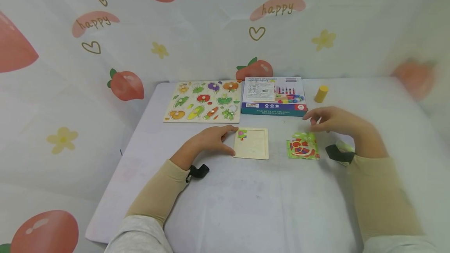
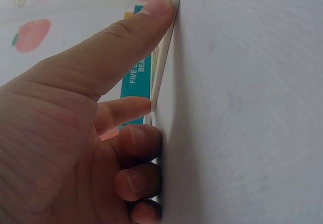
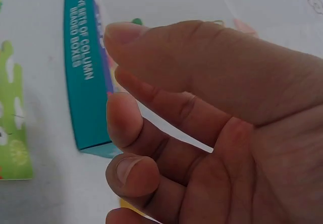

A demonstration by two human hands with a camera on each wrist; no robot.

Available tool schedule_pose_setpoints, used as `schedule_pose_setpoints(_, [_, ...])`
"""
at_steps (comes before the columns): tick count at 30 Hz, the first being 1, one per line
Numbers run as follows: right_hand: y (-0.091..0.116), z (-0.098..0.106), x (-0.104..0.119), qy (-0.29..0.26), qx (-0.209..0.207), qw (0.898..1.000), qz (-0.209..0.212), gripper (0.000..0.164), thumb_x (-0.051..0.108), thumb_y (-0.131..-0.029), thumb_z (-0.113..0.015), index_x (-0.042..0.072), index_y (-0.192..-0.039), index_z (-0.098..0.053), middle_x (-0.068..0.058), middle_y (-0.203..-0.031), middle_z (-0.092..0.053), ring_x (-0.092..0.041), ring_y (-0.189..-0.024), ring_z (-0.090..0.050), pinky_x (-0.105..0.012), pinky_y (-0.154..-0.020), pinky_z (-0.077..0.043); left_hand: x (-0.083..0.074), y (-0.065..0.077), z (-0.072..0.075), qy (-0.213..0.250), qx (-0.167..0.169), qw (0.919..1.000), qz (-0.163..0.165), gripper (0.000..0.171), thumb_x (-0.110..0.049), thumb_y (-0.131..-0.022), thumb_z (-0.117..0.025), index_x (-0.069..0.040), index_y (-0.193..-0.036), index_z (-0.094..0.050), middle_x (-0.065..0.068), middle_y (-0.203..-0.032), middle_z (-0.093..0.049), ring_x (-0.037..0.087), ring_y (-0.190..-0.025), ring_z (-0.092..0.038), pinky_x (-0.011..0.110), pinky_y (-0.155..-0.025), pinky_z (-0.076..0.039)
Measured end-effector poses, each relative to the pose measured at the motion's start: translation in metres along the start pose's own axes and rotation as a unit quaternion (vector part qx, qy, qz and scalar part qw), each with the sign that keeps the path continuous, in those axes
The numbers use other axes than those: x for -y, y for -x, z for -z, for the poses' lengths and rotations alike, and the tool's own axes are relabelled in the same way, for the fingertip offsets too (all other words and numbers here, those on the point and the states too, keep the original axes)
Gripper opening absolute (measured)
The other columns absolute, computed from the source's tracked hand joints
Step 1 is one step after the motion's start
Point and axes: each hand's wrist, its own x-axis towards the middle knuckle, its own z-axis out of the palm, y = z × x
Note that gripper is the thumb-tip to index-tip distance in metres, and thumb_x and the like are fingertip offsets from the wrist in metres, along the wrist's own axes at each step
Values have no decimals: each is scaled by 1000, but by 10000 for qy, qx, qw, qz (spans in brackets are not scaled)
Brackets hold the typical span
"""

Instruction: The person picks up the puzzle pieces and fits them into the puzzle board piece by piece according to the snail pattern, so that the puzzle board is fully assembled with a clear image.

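Note:
My left hand [image 1: 215, 140] holds a small square wooden puzzle tray [image 1: 254, 152] by its left side, thumb at the near corner and index finger at the far one. The left wrist view shows the thumb [image 2: 159, 6] on the tray's edge and the other fingers curled beside it. One pink-and-green puzzle piece [image 1: 242, 134] lies in the tray's upper left corner. To the right, several green puzzle pieces [image 1: 303, 151] with a red snail picture lie together on the table. Just above them hovers my right hand [image 1: 334, 121], fingers loosely bent, nothing between thumb and fingertips.
Behind the tray lies a wooden vegetable puzzle board [image 1: 202, 102]. Beside it is a flat teal-sided box [image 1: 274, 110] labelled as column beaded boxes. A yellow cylinder [image 1: 321, 94] stands right of the box. White cloth covers the table [image 1: 246, 198]; a fruit-printed curtain [image 1: 204, 42] hangs behind.

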Motion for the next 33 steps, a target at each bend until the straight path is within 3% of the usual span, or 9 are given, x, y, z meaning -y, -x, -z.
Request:
schedule_pose_setpoints(7, [-14,-12,-9,-200,445,9983,-305,37,23,-93,-76,7,-125,-68,-7,-93,-57,-24,-86,-51,-35,-70,-41,-1,1,1,6,12,10000,-3,91,-55,-79,-86,-31,-156,-44,4,-90,-47,17,-84,-47,34,-73,-35])
schedule_pose_setpoints(17, [-28,-29,-8,9,572,9975,-420,39,21,-88,-81,2,-117,-66,-6,-83,-52,-24,-84,-51,-38,-72,-40,1,2,-1,42,-25,10000,-1,89,-55,-79,-85,-31,-155,-45,2,-88,-47,15,-81,-46,33,-71,-34])
schedule_pose_setpoints(25, [-28,-31,4,319,422,9958,-741,31,19,-88,-81,3,-110,-67,-10,-90,-57,-27,-91,-52,-38,-74,-43,-3,2,2,17,-38,10000,-7,90,-55,-79,-85,-30,-156,-44,3,-87,-46,15,-79,-44,32,-70,-33])
schedule_pose_setpoints(33, [-29,-32,13,374,374,9910,-1230,28,17,-88,-81,5,-110,-68,-19,-111,-64,-34,-100,-56,-43,-82,-50,1,-2,0,-24,-14,10000,14,93,-56,-79,-85,-30,-157,-43,4,-89,-48,16,-83,-46,34,-72,-35])
